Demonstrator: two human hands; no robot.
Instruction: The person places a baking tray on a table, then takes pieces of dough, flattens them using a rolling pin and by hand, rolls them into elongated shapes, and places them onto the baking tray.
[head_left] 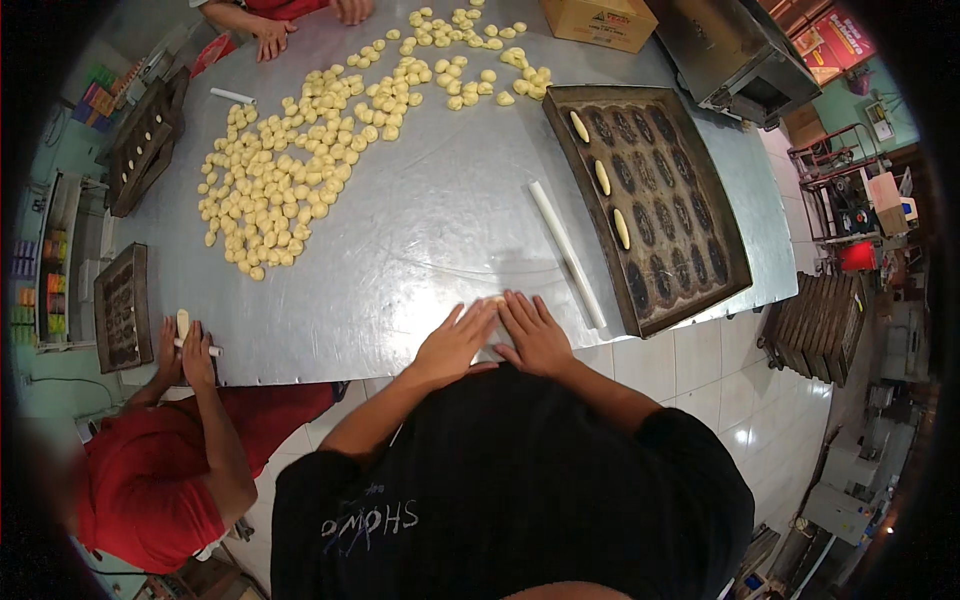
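Observation:
My left hand (pixel 455 342) and my right hand (pixel 534 330) lie side by side at the table's near edge, fingers stretched out and palms down. A bit of pale dough (pixel 497 299) shows between their fingertips; the rest of it is hidden under the fingers. To the right of my hands lies a long white rolling pin (pixel 567 255). Beyond that stands a dark metal baking tray (pixel 742 262) with oval marks, holding three elongated dough pieces (pixel 602 177) along its left side. Many round yellow dough balls (pixel 290 190) are spread over the table's left and far parts.
The metal table (pixel 430 220) fills the middle. A co-worker in red (pixel 160 470) at the left handles dough; another person's hands (pixel 273 40) rest at the far edge. More trays (pixel 125 310) sit at left. A cardboard box (pixel 605 22) and metal machine (pixel 735 50) stand far right.

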